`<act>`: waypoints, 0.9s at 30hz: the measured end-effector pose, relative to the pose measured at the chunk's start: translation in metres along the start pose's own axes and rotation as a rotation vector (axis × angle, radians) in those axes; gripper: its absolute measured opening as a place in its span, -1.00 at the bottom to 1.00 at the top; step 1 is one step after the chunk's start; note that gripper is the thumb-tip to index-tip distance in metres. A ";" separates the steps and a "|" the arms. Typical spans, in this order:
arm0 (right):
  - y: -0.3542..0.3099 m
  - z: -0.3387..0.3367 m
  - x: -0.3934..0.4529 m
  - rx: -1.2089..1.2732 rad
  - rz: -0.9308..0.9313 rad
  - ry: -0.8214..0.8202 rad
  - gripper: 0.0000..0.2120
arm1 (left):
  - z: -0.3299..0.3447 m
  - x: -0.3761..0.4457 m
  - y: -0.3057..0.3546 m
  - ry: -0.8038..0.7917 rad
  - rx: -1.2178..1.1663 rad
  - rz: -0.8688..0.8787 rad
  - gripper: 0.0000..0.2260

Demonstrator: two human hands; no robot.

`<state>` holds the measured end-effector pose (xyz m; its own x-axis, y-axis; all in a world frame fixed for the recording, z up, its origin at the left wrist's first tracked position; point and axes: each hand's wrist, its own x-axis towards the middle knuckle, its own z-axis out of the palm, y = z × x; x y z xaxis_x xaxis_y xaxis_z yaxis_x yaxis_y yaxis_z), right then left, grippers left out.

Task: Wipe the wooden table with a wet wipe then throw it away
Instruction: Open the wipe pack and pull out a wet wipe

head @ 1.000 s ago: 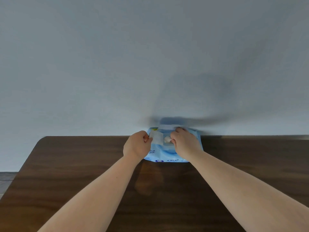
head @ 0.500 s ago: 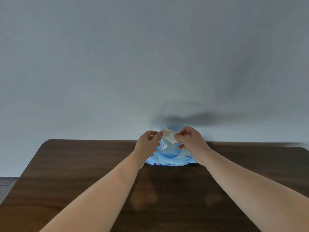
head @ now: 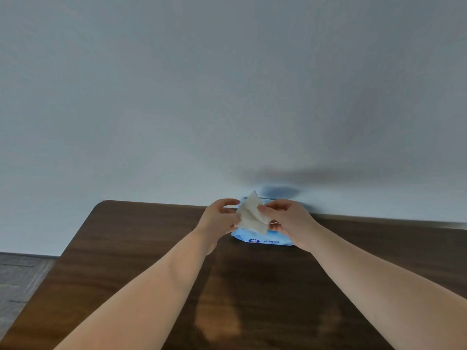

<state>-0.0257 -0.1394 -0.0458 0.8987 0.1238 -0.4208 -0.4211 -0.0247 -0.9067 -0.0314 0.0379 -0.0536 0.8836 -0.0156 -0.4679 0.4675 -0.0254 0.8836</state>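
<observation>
Wooden table (head: 126, 248), wet wipe (head: 251, 215) between fingers (head: 265, 210)

Bare table (head: 131, 248) left of wipes pack (head: 267, 238)

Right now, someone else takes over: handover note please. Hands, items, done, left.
Left hand: pinching the left edge of the wet wipe.
Right hand: pinching its right edge; the wipe is held up between both hands, partly folded.
Wipes pack: blue, lying flat at the far edge of the wooden table, against the wall, right under the hands.
Done: one wipe is out of the pack.
Left: unfold it if wanted, wipe the tabletop, throw the wipe away. No bin in view, so find one first. Whether the pack's flap is closed cannot be seen.
</observation>
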 end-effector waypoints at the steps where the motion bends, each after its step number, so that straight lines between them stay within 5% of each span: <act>1: -0.001 0.003 -0.001 -0.014 -0.001 0.016 -0.89 | -0.005 -0.003 0.000 0.021 0.035 0.006 -0.67; 8: -0.006 0.038 -0.004 -0.029 -0.052 0.027 -0.81 | -0.024 -0.022 -0.005 0.135 0.318 0.091 -0.89; 12: -0.008 0.065 -0.006 0.026 -0.041 -0.028 -0.72 | -0.039 -0.034 -0.001 0.008 0.060 0.066 -0.69; 19: 0.003 0.106 -0.008 0.033 0.009 -0.027 -0.62 | -0.075 -0.049 -0.007 -0.139 -0.284 0.115 -0.71; 27: 0.013 0.132 -0.002 -0.066 0.003 -0.039 -0.44 | -0.097 -0.054 -0.020 -0.012 0.069 0.052 -0.86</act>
<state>-0.0492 -0.0093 -0.0523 0.8913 0.1621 -0.4234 -0.4140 -0.0900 -0.9058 -0.0866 0.1366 -0.0448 0.9061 -0.0309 -0.4218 0.4176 -0.0930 0.9039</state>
